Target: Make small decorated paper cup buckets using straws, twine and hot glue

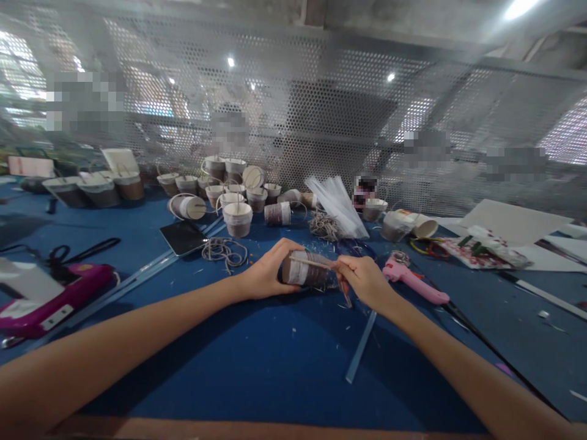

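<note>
My left hand [270, 269] is wrapped round the base end of a small brown and white bucket [308, 273] lying on its side. A thin beige cord [312, 263] runs along the bucket's side to my right hand [360, 276], whose fingers are pinched on it. A short end hangs below those fingers. Part of the bucket's rim is hidden behind the right hand. Left of the bucket lies a loose coil of cord [224, 252]. A pink glue gun [415, 280] rests just right of my right hand, and a clear glue stick [361, 348] lies below it.
Several small buckets [237, 220] stand across the back. A black phone [183, 238], a magenta power strip [59, 299] and clear sticks [137, 281] lie to the left. Behind the hands are a cord heap [324, 226] and white plastic strips [337, 205]. Paper sheets [513, 223] lie right.
</note>
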Motion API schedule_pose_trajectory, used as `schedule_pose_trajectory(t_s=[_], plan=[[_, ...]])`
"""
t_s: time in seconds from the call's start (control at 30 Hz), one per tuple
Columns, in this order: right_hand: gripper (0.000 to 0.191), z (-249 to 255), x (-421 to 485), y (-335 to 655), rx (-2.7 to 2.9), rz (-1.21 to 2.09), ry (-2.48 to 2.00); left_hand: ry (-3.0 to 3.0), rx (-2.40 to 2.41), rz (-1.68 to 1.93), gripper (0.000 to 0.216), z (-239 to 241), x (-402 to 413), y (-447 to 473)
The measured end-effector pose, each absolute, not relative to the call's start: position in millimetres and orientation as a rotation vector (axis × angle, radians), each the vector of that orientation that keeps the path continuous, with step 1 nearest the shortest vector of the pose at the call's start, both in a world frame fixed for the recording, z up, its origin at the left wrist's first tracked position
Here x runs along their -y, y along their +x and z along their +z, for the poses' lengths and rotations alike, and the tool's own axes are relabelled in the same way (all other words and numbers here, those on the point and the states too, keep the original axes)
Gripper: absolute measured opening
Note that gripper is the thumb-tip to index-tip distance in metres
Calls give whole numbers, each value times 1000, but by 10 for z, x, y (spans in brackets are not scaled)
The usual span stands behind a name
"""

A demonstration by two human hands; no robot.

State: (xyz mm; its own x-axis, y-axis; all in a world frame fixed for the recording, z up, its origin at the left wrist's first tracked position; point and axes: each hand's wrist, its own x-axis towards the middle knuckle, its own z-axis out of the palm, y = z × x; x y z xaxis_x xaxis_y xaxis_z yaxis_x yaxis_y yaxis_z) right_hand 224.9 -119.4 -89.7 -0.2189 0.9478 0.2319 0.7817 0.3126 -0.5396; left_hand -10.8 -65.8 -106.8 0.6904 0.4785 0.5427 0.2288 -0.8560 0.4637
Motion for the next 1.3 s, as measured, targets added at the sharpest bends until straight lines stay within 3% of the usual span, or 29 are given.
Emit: schedule_pose_trajectory(t_s=[0.2, 0.33, 0.57, 0.93, 1.3], plan=[[32, -960, 1138, 2279, 1980, 535, -1420, 2540, -571, 950, 62, -1063, 653, -96], [40, -993, 1109, 2297, 1884, 561, -1384, 2517, -596, 948, 63, -1078, 647, -97], [30, -994, 1122, 2302, 1888, 529, -1387, 2583, -522, 945, 62, -1085, 661, -101], [45, -1005, 1105, 2293, 1738, 483, -1404, 2478, -631, 920, 65, -1100, 634, -89], [34, -991, 1140, 2262, 2182, 388, -1288, 2282, -782, 854, 64, -1089, 619, -101]])
